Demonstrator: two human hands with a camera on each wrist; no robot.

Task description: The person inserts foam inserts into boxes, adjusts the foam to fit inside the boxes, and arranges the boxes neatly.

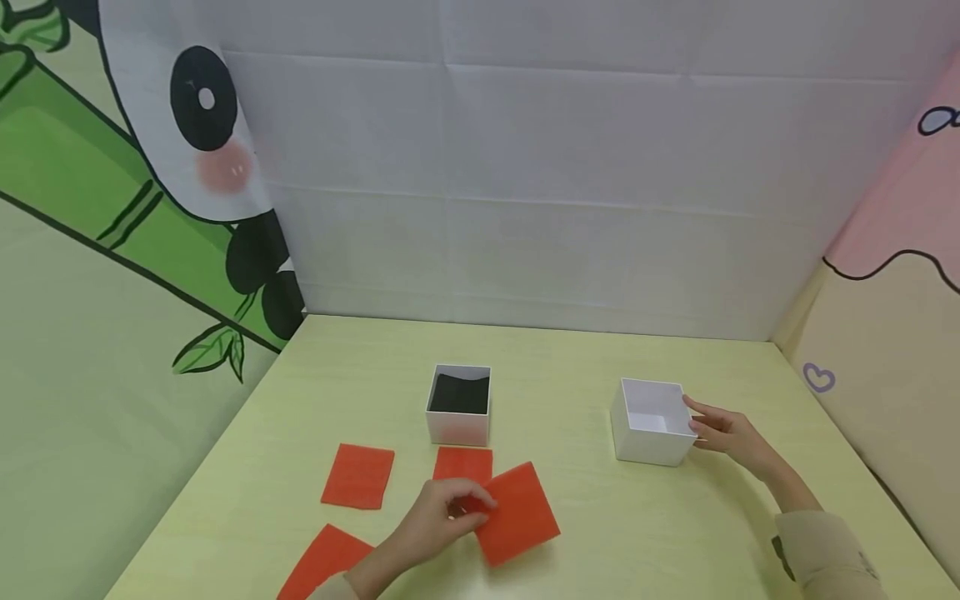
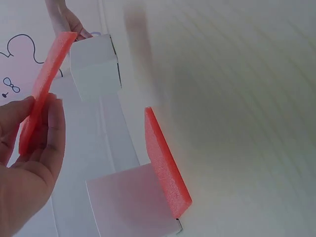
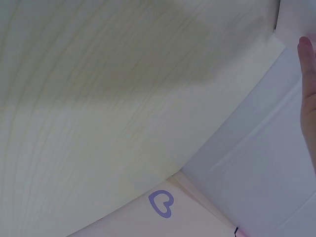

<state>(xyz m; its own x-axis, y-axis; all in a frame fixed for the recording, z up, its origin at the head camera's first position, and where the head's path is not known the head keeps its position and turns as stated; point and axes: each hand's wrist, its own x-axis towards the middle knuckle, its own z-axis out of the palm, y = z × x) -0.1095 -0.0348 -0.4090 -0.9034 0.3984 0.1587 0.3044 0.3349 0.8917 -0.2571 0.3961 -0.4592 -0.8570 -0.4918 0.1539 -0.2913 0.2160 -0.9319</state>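
Note:
My left hand [image 1: 438,521] pinches a thin red foam-like square [image 1: 519,515] by its edge between thumb and fingers, holding it above the table. In the left wrist view the held square [image 2: 47,81] shows its edge-on thickness. Off to the right, an open white box [image 1: 651,446] stands with bare inner walls. My right hand [image 1: 731,435] touches that box's right side with fairly straight fingers. Only part of the right hand [image 3: 308,98] shows in the right wrist view, a fingertip against the white box.
A second white box [image 1: 459,429] at mid-table holds a black piece [image 1: 461,394]. One red square [image 1: 465,463] lies just in front of it, partly covered by my left hand. Two more red squares [image 1: 358,477] lie to the left. Printed cloth walls [image 1: 525,208] border the table [image 1: 555,358].

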